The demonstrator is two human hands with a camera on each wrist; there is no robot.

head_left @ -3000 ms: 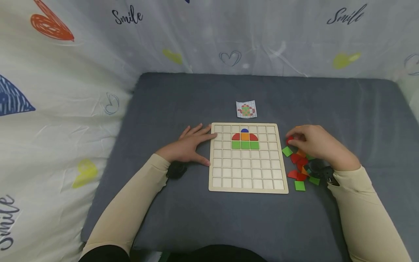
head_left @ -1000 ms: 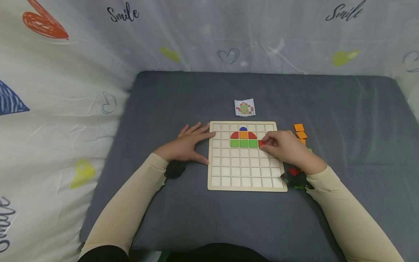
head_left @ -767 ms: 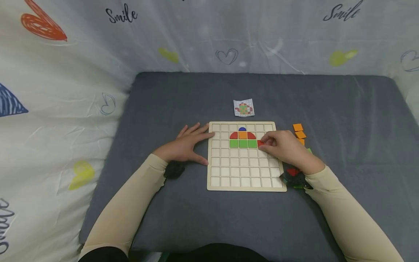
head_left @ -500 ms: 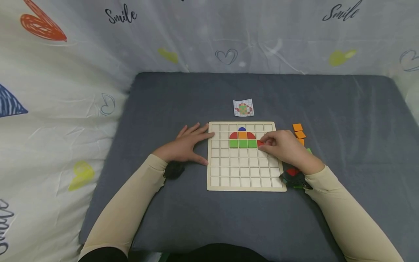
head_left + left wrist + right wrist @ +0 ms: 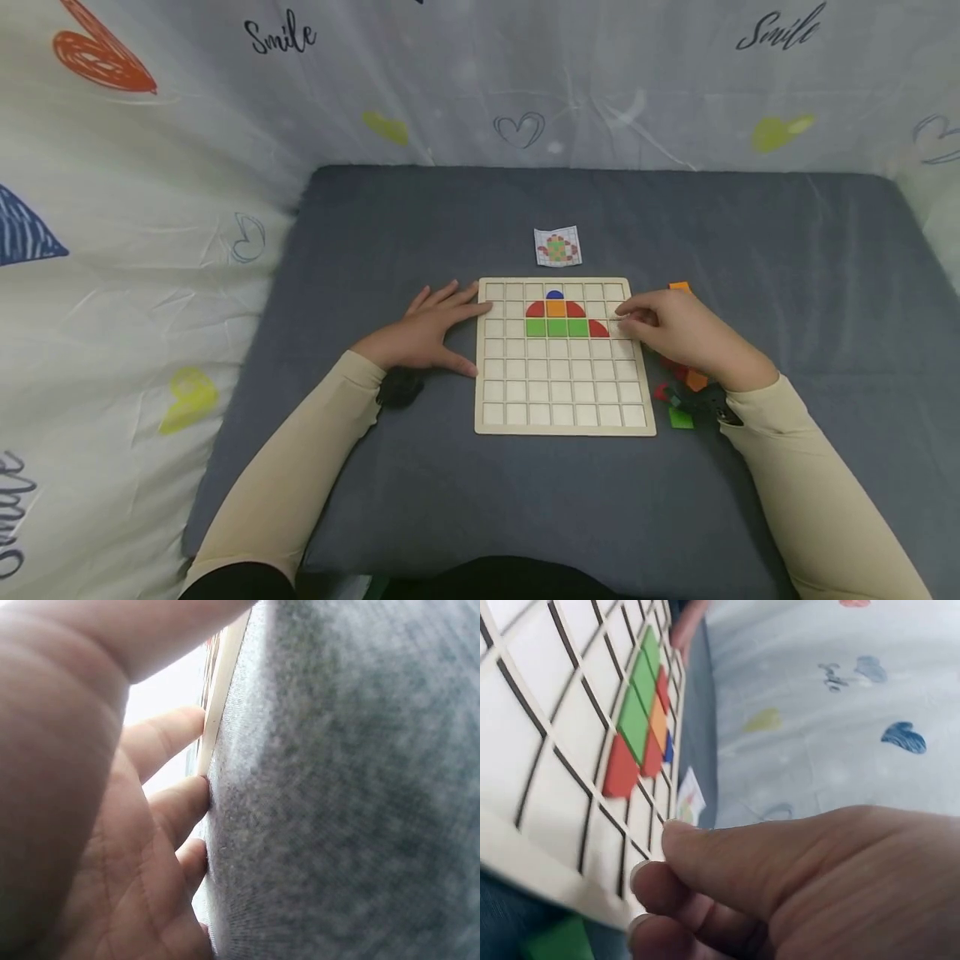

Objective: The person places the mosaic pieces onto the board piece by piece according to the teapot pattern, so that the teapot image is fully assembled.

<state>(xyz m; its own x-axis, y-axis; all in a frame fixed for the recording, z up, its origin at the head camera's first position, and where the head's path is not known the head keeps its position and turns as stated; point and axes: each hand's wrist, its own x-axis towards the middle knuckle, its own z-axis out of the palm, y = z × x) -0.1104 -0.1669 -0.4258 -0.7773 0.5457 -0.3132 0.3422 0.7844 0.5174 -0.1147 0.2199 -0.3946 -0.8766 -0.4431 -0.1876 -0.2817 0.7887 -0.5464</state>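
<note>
A wooden grid board (image 5: 565,429) lies in front of me with coloured pieces set in its squares. On it are a blue half-round (image 5: 554,295), an orange square (image 5: 556,309) between two red quarter-rounds, and a row of green squares (image 5: 557,327). At the right end of that row sits a red quarter-round (image 5: 597,328). My left hand (image 5: 420,335) rests at the board's left edge, fingers spread, index fingertip and thumb touching the frame. My right hand (image 5: 693,337) hovers over the board's right edge, fingers loosely bent, with nothing visible between thumb and fingertips.
A small picture card (image 5: 558,247) with a coloured pattern lies beyond the board. Loose pieces lie right of the board, partly hidden by my right hand, among them a green square (image 5: 681,418) and an orange piece (image 5: 696,381). A printed curtain (image 5: 585,75) hangs behind the grey table.
My right hand carried a red quarter-round from the loose pieces to the square right of the green row, let go of it, and moved back to the right. My left hand stayed put.
</note>
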